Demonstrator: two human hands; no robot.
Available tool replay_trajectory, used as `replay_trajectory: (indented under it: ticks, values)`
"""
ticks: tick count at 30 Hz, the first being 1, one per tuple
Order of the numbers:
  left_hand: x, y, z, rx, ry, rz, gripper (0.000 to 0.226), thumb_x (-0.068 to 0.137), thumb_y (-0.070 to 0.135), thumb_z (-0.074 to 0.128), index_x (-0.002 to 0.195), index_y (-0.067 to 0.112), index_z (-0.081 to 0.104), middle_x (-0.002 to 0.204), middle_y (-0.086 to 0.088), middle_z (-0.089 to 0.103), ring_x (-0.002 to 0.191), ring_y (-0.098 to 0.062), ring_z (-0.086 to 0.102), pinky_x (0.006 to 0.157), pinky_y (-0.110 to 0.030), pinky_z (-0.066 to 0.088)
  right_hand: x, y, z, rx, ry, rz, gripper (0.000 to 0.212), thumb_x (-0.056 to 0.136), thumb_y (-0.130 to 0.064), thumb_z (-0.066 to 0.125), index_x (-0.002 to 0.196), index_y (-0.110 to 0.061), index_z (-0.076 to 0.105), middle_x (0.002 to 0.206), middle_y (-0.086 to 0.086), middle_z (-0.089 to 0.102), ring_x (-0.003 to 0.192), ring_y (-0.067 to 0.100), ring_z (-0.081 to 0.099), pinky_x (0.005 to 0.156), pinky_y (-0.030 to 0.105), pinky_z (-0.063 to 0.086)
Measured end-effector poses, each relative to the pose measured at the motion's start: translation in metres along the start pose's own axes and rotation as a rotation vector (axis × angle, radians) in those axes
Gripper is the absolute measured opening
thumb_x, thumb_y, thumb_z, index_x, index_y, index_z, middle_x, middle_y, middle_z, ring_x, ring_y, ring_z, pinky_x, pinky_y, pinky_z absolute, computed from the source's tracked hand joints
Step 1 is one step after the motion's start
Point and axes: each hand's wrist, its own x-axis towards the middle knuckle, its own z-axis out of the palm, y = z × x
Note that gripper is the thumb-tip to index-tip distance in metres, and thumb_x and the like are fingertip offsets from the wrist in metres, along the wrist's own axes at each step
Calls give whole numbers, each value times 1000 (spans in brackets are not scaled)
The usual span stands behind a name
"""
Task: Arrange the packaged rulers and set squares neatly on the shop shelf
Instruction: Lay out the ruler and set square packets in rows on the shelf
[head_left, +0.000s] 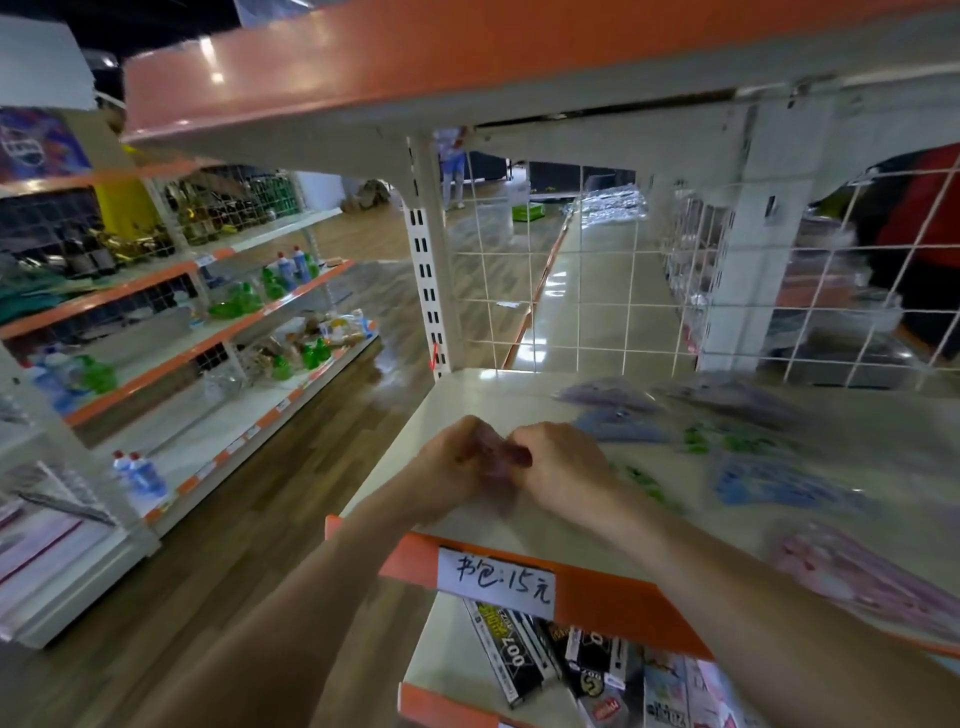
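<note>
Left hand (457, 460) and right hand (563, 462) meet, fingers to fingers, just above the front left part of the shelf (467, 395). Each grip is curled in, but the picture is blurry there, so I cannot tell if the grip holds some small clear thing or nothing at all. The packs of rulers and set squares lie on the same shelf, off to the right of the hands, and the hands do not touch them. They are not in a neat row. Purple packs (613, 397) sit near the back, by the white wire wall (571, 291). A green pack (722, 441) lies in the middle, a blue pack (779, 486) is a bit nearer, and a pink pack (857, 569) lies close to the front edge on the right. Some seem to lie partly on each other. I think these packs are light and flat. The rulers inside should be stiff, but the clear bag around them looks shiny and is likely slippery, so one pack could slide off another. I would take a pack by its long edges, thumb on top and fingers below, where the stiff ruler is, not by the loose bag. Set square corners are pointy and could snap, so push gently. A white price label (496, 577) hangs on the orange front strip (623, 603) below the hands.
</note>
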Motion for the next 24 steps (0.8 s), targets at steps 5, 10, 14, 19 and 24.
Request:
replay_trajectory:
  ticks: [5,10,14,19,24]
  values:
    - [0,-5,-13,-114,-71,-35,40,79,44,61,106,15,66,105,-1,71,102,-17,66,97,-39,48,0,8,-4,35,8,35,21,91,-34,59,98,-16,68,101,5,65,96,24,60,74,32,44]
    - [1,5,15,-42,95,-78,37,92,45,50,102,12,63,95,-3,69,93,-17,64,87,-29,49,-10,3,6,-14,130,34,20,91,-23,53,104,-20,67,101,4,68,95,25,62,76,32,48]
    - [5,5,21,21,154,-71,43,80,55,45,93,16,58,90,-4,68,89,-23,64,88,-48,50,-17,2,17,3,238,29,19,93,-22,51,108,-20,62,104,1,64,96,23,60,72,30,41]
    - [4,8,23,63,134,-27,40,81,48,43,95,12,57,93,-7,65,90,-26,62,88,-51,48,-17,4,15,-7,256,8,18,91,-21,53,104,-16,64,99,5,65,93,26,60,69,27,28]
    - [9,-2,-15,39,13,-9,17,95,29,53,102,19,64,90,4,65,84,-10,61,80,-27,50,-16,2,9,159,202,89,30,92,-31,58,120,-21,59,107,-2,67,96,17,62,80,31,48]
